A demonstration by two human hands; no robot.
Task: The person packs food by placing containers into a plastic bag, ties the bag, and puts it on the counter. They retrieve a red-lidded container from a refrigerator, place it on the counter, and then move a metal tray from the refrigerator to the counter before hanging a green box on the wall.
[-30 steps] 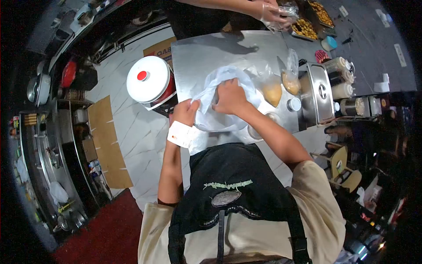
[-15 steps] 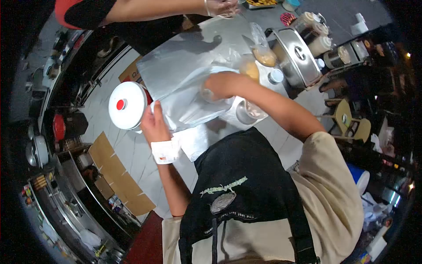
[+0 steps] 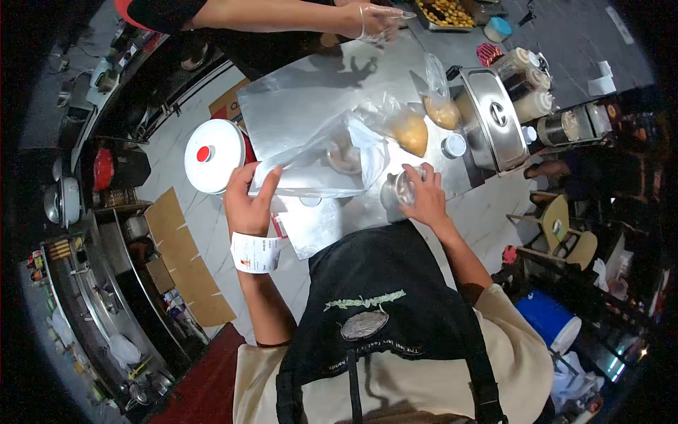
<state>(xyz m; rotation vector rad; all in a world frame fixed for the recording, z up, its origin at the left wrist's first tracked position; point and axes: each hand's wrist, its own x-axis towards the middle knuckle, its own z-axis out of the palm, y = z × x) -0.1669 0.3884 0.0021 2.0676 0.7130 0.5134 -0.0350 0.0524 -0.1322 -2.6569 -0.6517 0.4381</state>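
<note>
A white plastic bag lies on the metal table, with a round, clear-looking container inside it. My left hand pinches the left end of this bag between thumb and fingers. A white printed slip is wrapped on my left wrist. To the right of the bag, my right hand has its fingers closed on a small clear cup by the table's near edge. What the cup holds is hard to make out. Just beyond are two knotted clear bags of yellowish-brown food, the nearer bag and farther bag.
A white-lidded pot stands at the left. Along the right are a lidded steel container, a white-capped jar and several sauce bottles. Another person's gloved hand reaches over the far side, near a food tray.
My right hand has come out of the plastic bag and moved right onto the small clear cup. My left hand keeps hold of the bag's end. The other person's gloved hand has shifted right.
</note>
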